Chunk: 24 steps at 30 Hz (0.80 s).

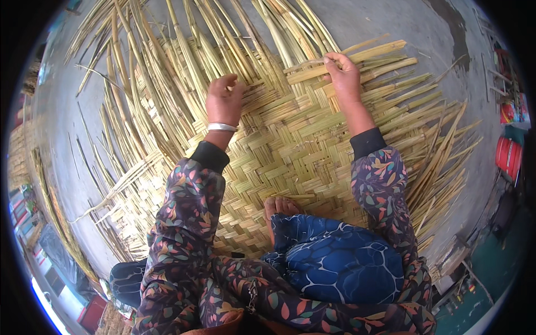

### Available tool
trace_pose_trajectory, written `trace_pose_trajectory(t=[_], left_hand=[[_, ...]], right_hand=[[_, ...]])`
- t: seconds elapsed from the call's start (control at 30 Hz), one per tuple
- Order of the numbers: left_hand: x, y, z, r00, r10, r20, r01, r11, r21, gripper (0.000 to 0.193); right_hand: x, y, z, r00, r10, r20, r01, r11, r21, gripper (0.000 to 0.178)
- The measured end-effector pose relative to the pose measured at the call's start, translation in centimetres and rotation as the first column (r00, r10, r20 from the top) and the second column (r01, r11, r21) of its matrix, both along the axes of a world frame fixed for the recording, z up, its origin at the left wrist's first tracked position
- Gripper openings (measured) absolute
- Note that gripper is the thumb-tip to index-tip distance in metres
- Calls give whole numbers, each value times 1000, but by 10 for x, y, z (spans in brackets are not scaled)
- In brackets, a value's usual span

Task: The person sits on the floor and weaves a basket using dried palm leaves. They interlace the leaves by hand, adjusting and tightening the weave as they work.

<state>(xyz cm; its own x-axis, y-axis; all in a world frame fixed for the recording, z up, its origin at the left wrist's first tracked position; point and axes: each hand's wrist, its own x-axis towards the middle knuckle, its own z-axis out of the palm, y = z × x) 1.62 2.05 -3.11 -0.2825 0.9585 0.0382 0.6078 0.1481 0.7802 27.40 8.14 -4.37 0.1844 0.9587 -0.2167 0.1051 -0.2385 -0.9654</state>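
A woven mat [285, 148] of flat, split reed strips lies under me, yellow-green in a zigzag pattern. At its far right edge my right hand [343, 78] pinches a pale reed strip [307, 72] between thumb and fingers. My left hand [224, 103], with a silver bangle [222, 127] on its wrist, is over the far middle of the weave. Its fingers are curled in beside some brownish strips, and what they grip, if anything, is hidden. Long unwoven strips [181, 47] fan out from the mat's far side.
More loose strip ends [441, 151] stick out along the right edge. My bare foot [281, 209] rests on the mat near my blue-patterned knee [340, 259]. Grey concrete floor [379, 22] surrounds the mat. A bundle of stalks [64, 223] lies at left; a red round object [508, 156] is at far right.
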Motion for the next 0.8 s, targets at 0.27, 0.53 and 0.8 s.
trace_pose_trajectory(t=[0.27,0.53,0.8], left_hand=[[71,62,27,684,-620,-384,618,772,-145,30],[76,98,38,279,-758,-590,676,591,-439,13],[68,108,41,96,-720,-687,671,557,-489,23]], right_hand=[[15,-4,12,915,8,-404,-28,999,-43,16],[20,-3,13,906,11,-423,-31,999,-40,17],[16,1,20,950,16,-311,-39,997,-71,17]])
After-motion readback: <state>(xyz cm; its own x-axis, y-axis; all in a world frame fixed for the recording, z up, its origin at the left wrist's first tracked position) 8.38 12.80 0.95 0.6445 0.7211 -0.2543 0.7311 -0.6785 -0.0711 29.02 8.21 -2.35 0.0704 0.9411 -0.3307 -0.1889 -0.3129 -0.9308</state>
